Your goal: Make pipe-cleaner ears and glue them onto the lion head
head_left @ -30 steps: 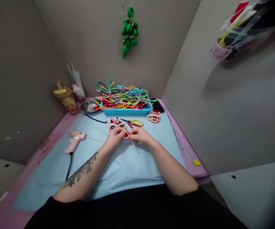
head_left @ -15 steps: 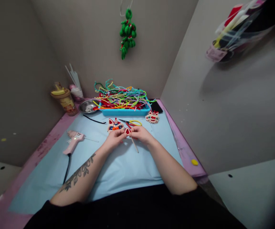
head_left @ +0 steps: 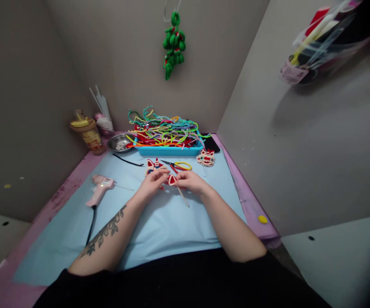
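One left hand [head_left: 153, 182], one right hand [head_left: 191, 182], one red-and-white triangular piece [head_left: 172, 180], two lion-head figures [head_left: 206, 158], one glue gun [head_left: 103, 188] and one blue tray [head_left: 169, 151] of pipe cleaners [head_left: 165, 130]. The piece sits between the hands, above the cloth [head_left: 168, 226], its right edge pinched by the right fingertips. The left fingers curl beside it; whether they grip anything cannot be told. Its narrow end points away from the person; its pale tail [head_left: 184, 198] runs lengthwise toward the person, slanting right.
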Demonstrator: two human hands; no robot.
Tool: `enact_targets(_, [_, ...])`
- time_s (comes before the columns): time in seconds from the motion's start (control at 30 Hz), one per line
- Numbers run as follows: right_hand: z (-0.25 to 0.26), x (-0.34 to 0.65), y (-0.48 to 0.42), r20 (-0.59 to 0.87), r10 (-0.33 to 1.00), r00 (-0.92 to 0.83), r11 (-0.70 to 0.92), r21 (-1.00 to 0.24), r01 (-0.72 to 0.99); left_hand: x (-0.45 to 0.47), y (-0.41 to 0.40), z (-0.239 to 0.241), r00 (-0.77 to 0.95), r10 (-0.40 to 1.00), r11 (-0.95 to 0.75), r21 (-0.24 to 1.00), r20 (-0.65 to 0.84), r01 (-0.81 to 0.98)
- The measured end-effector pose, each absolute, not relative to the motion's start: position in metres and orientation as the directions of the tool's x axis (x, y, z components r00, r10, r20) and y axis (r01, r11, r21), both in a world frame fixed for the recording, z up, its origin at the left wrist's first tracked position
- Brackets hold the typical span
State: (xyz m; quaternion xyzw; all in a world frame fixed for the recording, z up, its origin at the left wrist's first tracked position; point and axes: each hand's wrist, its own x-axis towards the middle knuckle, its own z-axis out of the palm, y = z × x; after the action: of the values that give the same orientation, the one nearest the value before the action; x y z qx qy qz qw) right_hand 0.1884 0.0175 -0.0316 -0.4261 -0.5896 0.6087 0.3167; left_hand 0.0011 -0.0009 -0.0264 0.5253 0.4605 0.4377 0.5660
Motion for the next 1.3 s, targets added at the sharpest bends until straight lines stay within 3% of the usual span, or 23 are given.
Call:
enact_targets(0.2, [-0.028,0.188,0.014,-0.17,0.863,-0.475,-0.099,-0.981,0.169,-0.006,0.004,-0.033,0.317,0.948,-0.031,0.998,0.014,0.049])
enact_targets(0.37, [-0.028,0.184,0.014,-0.203,0.863,-0.462,-0.189,-0.979,0.077,-0.005,0.004,-0.039,0.29,0.952,-0.147,0.975,0.093,0.169])
enact_targets(0.53, [-0.032,0.18,0.014,-0.182,0.895,-0.408,-0.198,-0.98,0.003,-0.001,-0.004,-0.037,0.191,0.905,-0.424,0.825,0.379,0.372])
enact_targets(0.67, [-0.037,0.179,0.015,-0.144,0.908,-0.394,-0.165,-0.986,-0.018,0.003,-0.011,-0.036,0.193,0.857,-0.51,0.728,0.478,0.457])
enact_targets(0.93, [-0.029,0.185,0.017,-0.134,0.906,-0.401,-0.149,-0.989,-0.006,0.001,-0.008,-0.038,0.064,0.883,-0.443,0.779,0.465,0.444])
enact_targets(1.07, [-0.021,0.197,0.02,-0.134,0.934,-0.33,-0.166,-0.984,-0.069,0.001,-0.002,-0.047,0.081,0.94,-0.331,0.822,0.332,0.464])
enact_targets(1.17, [-0.02,0.201,0.022,-0.151,0.949,-0.275,-0.187,-0.976,-0.108,0.003,-0.002,-0.052,0.183,0.941,-0.339,0.759,0.286,0.556])
enact_targets(1.3, [-0.025,0.193,0.021,-0.129,0.962,-0.241,-0.154,-0.984,-0.089,0.005,-0.005,-0.048,0.183,0.917,-0.389,0.695,0.354,0.605])
